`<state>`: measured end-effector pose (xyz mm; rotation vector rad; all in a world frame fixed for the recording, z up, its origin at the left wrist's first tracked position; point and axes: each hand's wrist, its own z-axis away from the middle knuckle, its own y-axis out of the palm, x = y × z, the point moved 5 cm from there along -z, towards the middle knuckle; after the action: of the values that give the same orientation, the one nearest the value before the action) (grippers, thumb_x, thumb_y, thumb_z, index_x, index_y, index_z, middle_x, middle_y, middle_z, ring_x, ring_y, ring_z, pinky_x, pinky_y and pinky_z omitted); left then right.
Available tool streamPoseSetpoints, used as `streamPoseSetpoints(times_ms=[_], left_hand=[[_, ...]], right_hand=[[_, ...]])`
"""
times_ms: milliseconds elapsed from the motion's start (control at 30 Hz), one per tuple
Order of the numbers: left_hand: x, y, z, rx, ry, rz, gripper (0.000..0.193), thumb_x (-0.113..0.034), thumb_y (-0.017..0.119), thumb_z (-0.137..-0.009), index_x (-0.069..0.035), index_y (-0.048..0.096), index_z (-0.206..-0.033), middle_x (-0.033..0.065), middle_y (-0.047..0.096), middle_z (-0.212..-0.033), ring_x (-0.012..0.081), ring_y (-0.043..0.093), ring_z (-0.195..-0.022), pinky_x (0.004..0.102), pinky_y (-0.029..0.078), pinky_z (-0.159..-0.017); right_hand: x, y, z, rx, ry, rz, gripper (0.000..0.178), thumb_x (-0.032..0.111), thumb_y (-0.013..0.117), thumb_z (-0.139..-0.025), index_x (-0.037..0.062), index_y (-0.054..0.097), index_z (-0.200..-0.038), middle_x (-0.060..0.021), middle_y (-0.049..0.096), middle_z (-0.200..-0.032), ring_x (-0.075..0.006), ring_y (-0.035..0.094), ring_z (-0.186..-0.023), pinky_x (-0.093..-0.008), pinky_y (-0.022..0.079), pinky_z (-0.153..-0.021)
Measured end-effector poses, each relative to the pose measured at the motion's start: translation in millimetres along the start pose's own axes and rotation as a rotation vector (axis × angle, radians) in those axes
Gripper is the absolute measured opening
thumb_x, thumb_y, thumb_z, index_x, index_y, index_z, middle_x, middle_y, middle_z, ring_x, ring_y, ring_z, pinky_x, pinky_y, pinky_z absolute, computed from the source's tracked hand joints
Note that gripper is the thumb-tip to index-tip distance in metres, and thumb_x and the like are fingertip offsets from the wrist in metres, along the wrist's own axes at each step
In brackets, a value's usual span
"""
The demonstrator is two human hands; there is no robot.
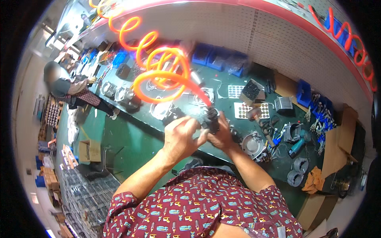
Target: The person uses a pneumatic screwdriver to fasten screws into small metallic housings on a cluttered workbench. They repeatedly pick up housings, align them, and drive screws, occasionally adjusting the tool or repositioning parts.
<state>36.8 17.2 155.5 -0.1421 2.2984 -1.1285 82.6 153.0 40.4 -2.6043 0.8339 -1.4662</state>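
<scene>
A black air tool (pixel 211 120) on the end of an orange coiled hose (pixel 182 81) stands upright in my right hand (pixel 223 137), whose fingers are wrapped round its body. My left hand (pixel 180 139) is just beside it, fingers curled and thumb reaching toward the tool. What the left fingers close on is hidden; a dark part (pixel 173 115) shows behind them. Both hands are above the front edge of the green bench (pixel 222 152). Pale metal housings (pixel 160 110) lie beyond the left hand, and a round metal housing (pixel 253 144) is right of the right hand.
Blue bins (pixel 216 55) line the back of the bench. On the right are sheets of round stickers (pixel 241 111), a mallet-like tool (pixel 262 123), a teal power tool (pixel 299 143), wires with blue ends (pixel 323 115) and an orange cloth (pixel 314 180). A co-worker (pixel 65 85) stands far left.
</scene>
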Motion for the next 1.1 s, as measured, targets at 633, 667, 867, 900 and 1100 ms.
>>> streamPoseSetpoints(times_ms=[633,667,867,900,1100], left_hand=[[23.7,41.2,23.4,-0.017,-0.304,0.535,0.044,-0.017,0.081,-0.07,0.001,0.058,-0.103,0.0151,0.061,-0.097,0.0252,0.061,-0.09,0.0365,0.049,-0.083],[26.9,50.3,18.6,-0.015,-0.316,0.565,0.05,-0.016,0.082,-0.07,0.0,0.056,-0.11,0.0112,0.06,-0.099,0.0211,0.06,-0.091,0.0346,0.049,-0.084],[27.3,79.7,-5.6,0.063,-0.143,0.801,0.042,-0.002,0.074,-0.08,0.001,0.06,-0.119,0.0116,0.067,-0.109,0.0195,0.064,-0.097,0.0344,0.051,-0.089],[30.1,83.1,-0.7,0.12,-0.231,0.847,0.037,-0.001,0.072,-0.082,0.001,0.06,-0.117,0.0109,0.068,-0.107,0.0184,0.064,-0.096,0.0339,0.051,-0.089],[30.6,94.7,9.3,0.016,-0.485,1.055,0.023,0.009,0.067,-0.083,0.001,0.063,-0.104,0.0071,0.067,-0.1,0.0142,0.063,-0.092,0.028,0.052,-0.082]], right_hand=[[-0.3,-8.1,6.5,0.066,-0.11,0.056,0.035,0.019,0.079,-0.074,0.0068,0.064,-0.103,-0.0101,0.057,-0.09,-0.0308,0.053,-0.086,-0.0427,0.043,-0.076],[1.0,-9.3,4.7,0.079,-0.092,0.043,0.033,0.019,0.077,-0.077,0.0069,0.064,-0.105,-0.0097,0.057,-0.09,-0.0306,0.053,-0.086,-0.0421,0.043,-0.076],[-26.2,-30.8,22.9,0.279,0.252,0.302,0.069,0.033,0.085,-0.065,0.0042,0.057,-0.121,-0.0157,0.054,-0.109,-0.0372,0.051,-0.106,-0.0455,0.044,-0.092],[-49.9,-33.6,36.9,0.366,0.279,0.363,0.081,0.034,0.085,-0.062,0.0044,0.052,-0.129,-0.0182,0.052,-0.114,-0.0371,0.048,-0.112,-0.0451,0.042,-0.096],[-69.7,-38.4,60.0,0.472,0.495,0.606,0.078,0.031,0.086,-0.059,0.0049,0.055,-0.125,-0.0173,0.051,-0.114,-0.0351,0.049,-0.114,-0.0467,0.04,-0.095]])
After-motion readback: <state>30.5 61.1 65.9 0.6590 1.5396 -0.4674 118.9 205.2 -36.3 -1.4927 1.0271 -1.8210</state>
